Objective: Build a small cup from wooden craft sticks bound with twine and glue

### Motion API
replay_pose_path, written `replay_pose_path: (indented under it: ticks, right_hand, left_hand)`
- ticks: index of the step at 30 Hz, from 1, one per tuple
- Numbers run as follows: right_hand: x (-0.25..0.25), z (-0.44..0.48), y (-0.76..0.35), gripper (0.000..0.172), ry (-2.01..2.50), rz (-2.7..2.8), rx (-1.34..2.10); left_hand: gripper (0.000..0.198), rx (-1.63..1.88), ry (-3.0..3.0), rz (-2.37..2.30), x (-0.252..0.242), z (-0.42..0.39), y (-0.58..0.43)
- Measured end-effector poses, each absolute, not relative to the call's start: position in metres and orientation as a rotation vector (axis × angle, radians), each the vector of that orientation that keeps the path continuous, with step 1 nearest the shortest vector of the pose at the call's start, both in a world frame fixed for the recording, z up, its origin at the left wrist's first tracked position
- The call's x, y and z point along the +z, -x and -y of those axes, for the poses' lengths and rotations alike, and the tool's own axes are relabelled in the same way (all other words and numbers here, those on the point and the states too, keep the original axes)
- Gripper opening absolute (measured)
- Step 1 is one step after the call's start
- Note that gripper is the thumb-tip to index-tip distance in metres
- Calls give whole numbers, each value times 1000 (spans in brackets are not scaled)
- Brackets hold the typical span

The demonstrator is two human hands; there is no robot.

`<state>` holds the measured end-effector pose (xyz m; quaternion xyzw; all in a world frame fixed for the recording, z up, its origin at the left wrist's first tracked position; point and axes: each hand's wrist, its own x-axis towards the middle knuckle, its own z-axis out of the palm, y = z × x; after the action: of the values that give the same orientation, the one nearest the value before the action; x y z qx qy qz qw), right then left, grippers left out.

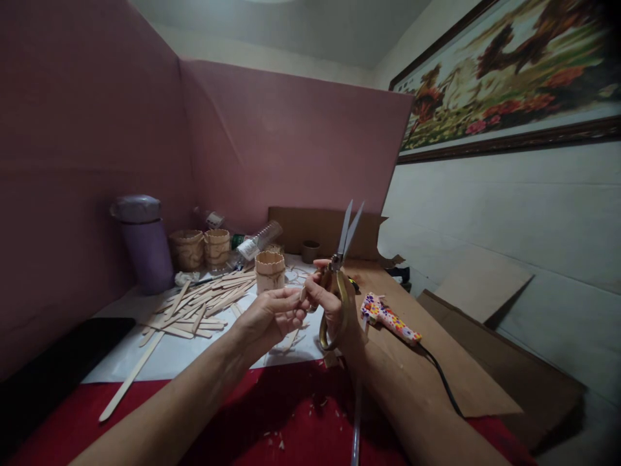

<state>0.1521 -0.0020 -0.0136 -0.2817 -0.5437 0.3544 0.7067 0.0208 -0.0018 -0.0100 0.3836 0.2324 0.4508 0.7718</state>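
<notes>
My left hand (274, 315) pinches a small pale piece (303, 294), which looks like a bit of craft stick, between thumb and fingertips. Close against it, my right hand (332, 301) is closed around the gold handles of a pair of scissors (338, 262). The blades point up, slightly apart, with nothing between them. Fingertips of the right hand are at the small piece too; whether they grip it I cannot tell. Just behind my hands stands a small wooden cup (270, 272) with a scalloped rim and a band around it.
Craft sticks (208, 301) lie heaped at left on white paper. Behind them stand two wooden cups (217, 248), plastic bottles (259, 241) and a purple tumbler (147, 249). A patterned glue gun (391, 318) with a black cord rests on cardboard (436, 369) at right. Shavings dot the red cloth (291, 414).
</notes>
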Motion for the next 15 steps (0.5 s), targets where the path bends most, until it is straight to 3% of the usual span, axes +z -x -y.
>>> replay_pose_path:
  ticks: [8, 15]
  right_hand:
    - [-20, -1, -155, 37, 567, 1238, 833]
    - [-19, 3, -152, 33, 645, 1213, 776]
  left_hand:
    - [17, 982, -744, -470, -7, 4, -21]
    - [30, 1278, -940, -607, -5, 4, -22]
